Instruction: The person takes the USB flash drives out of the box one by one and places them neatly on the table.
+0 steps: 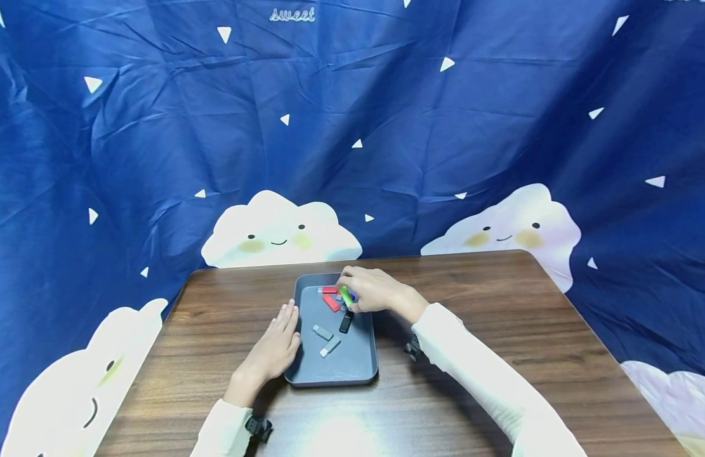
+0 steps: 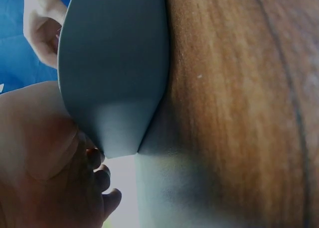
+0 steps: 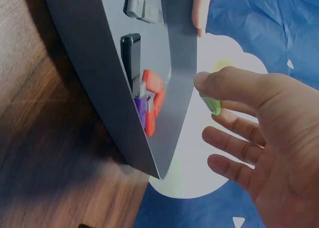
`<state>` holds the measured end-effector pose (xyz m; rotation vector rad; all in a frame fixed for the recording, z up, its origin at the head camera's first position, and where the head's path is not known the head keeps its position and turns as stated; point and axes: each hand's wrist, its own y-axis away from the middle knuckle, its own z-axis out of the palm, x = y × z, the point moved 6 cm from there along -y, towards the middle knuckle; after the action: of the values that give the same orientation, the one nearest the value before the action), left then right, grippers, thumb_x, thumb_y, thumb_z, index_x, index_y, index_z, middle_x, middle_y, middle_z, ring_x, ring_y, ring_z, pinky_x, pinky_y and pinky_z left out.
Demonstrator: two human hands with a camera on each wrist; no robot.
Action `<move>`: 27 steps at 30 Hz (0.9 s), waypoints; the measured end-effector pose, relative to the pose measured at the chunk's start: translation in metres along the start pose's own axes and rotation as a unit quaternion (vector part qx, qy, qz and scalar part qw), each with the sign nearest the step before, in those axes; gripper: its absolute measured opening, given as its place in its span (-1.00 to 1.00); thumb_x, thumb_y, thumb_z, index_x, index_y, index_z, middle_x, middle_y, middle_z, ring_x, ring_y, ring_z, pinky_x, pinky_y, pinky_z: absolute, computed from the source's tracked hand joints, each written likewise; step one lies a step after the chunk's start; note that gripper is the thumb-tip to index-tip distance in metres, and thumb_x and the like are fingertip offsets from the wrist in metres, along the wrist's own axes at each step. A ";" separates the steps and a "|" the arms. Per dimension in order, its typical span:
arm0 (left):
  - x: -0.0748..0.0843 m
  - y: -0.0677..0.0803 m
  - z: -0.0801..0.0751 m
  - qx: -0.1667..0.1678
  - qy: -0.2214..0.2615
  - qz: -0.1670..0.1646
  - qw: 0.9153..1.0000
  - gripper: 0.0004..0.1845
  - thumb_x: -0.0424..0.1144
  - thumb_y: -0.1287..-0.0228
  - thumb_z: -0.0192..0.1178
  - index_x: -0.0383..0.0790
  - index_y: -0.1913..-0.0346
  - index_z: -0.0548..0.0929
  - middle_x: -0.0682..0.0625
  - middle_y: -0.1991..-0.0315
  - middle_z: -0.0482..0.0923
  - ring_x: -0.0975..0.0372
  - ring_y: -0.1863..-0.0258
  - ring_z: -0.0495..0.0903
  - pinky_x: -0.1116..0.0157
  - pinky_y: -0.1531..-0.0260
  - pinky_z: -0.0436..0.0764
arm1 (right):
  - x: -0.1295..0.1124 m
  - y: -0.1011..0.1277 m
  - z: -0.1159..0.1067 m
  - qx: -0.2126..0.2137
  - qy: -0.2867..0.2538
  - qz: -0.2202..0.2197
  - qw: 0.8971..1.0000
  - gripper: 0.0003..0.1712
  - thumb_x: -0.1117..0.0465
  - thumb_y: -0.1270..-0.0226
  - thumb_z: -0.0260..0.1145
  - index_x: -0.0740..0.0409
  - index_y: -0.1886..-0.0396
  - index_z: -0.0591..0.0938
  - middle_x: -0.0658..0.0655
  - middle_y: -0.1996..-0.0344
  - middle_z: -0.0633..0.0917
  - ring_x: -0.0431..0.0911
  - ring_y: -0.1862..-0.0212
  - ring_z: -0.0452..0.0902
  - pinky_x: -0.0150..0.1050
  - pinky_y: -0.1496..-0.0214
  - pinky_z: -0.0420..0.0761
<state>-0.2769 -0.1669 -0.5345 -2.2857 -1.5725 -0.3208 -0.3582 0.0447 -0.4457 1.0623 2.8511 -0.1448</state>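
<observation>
Item: small green plastic flash drive (image 1: 345, 294), pinched between thumb and fingertips of the right hand (image 1: 370, 289), held just above the far end of a grey rectangular plastic tray (image 1: 336, 374) on a dark wood-grain desk (image 1: 489, 330). Left hand (image 1: 275, 343): fingers straight and relaxed, lying flat against the tray's left rim, grasping nothing. Tray contents: red drives (image 1: 331, 301) and a purple one, partly hidden, at the far end under the right hand; a black drive (image 1: 346, 322) near the middle; two grey drives (image 1: 327, 339) nearer the person. Handling note, by judgement: keep the pinch on the drive's flat sides, lift straight up clear of the neighbouring red pieces, and let the left palm steady the tray against sliding. Backdrop: blue cloth with white clouds (image 1: 280, 231).
</observation>
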 end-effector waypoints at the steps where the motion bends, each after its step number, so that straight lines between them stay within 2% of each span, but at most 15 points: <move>1: 0.000 0.000 -0.001 -0.002 0.001 -0.002 1.000 -0.34 -0.27 -0.62 -0.07 -0.57 -0.61 0.16 -0.39 -0.70 0.03 -0.28 -0.68 0.07 -0.27 -0.62 0.19 | 0.001 0.002 -0.002 0.001 -0.002 0.002 1.000 -0.45 0.07 -0.28 0.56 0.00 -0.27 0.69 0.03 -0.12 0.62 -0.09 -0.05 0.56 -0.10 -0.01 0.70; 7: 0.004 0.000 -0.005 -0.024 -0.008 -0.020 0.999 -0.35 -0.27 -0.66 -0.07 -0.53 -0.64 0.14 -0.35 -0.72 0.00 -0.23 -0.71 0.03 -0.21 -0.66 0.16 | 0.011 0.012 -0.009 0.014 -0.006 0.020 1.000 -0.45 0.06 -0.27 0.57 -0.04 -0.26 0.70 0.03 -0.15 0.63 -0.07 -0.06 0.59 -0.05 -0.04 0.71; 14: 0.002 0.000 -0.004 -0.009 0.009 -0.005 1.000 -0.35 -0.27 -0.62 -0.09 -0.58 -0.61 0.16 -0.40 -0.69 0.03 -0.29 -0.68 0.06 -0.29 -0.62 0.18 | 0.021 0.022 -0.012 0.013 0.001 0.035 0.999 -0.43 0.03 -0.29 0.57 -0.01 -0.28 0.70 0.02 -0.14 0.64 -0.10 -0.04 0.58 -0.09 0.00 0.70; 20: -0.002 -0.002 -0.003 -0.024 0.000 -0.019 1.000 -0.34 -0.24 -0.68 -0.09 -0.54 -0.64 0.11 -0.35 -0.72 -0.03 -0.23 -0.71 0.01 -0.22 -0.66 0.15 | 0.025 0.029 -0.014 0.016 0.001 0.034 0.999 -0.43 0.02 -0.27 0.57 0.01 -0.26 0.71 0.00 -0.09 0.63 -0.14 0.09 0.54 -0.17 0.13 0.64; 27: -0.003 -0.005 -0.004 -0.029 0.002 -0.024 0.999 -0.33 -0.22 -0.70 -0.09 -0.50 -0.66 0.07 -0.33 -0.73 -0.06 -0.19 -0.73 -0.03 -0.19 -0.68 0.11 | 0.032 0.037 -0.014 0.020 0.000 0.043 0.999 -0.44 0.03 -0.26 0.57 0.00 -0.25 0.71 -0.03 -0.04 0.62 -0.15 0.11 0.53 -0.16 0.13 0.63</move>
<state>-0.2826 -0.1694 -0.5310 -2.2910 -1.6402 -0.3867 -0.3587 0.0949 -0.4375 1.1917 2.8076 -0.1960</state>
